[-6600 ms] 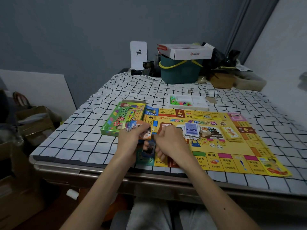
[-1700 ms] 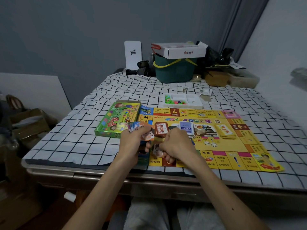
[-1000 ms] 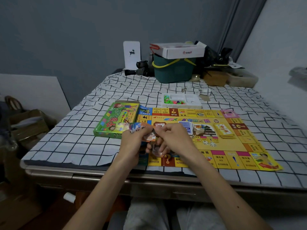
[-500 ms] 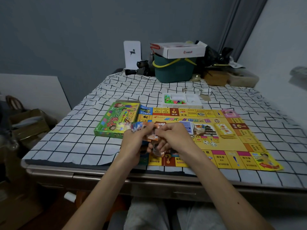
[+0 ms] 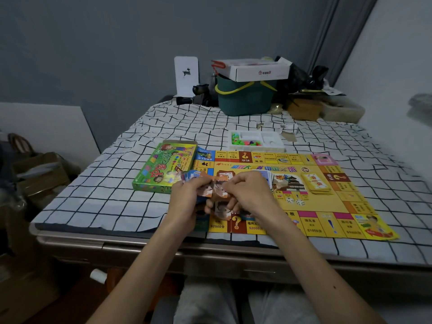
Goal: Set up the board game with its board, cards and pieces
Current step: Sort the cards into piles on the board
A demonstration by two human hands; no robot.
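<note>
The yellow paper game board (image 5: 327,205) lies on the check-clothed table (image 5: 112,202), close to its near edge. The green cardboard game box (image 5: 163,169) sits at the board's far left corner, and the white plastic tray (image 5: 271,141) just behind its far edge. On the board, two white dice (image 5: 295,201) lie before the stack of yellow cards (image 5: 316,182). The left hand (image 5: 187,197) and right hand (image 5: 247,192) hold small picture cards (image 5: 210,187) above the near left part. At the table's far end, a white cardboard box (image 5: 257,71) rests on a teal plastic bucket (image 5: 243,99).
</note>
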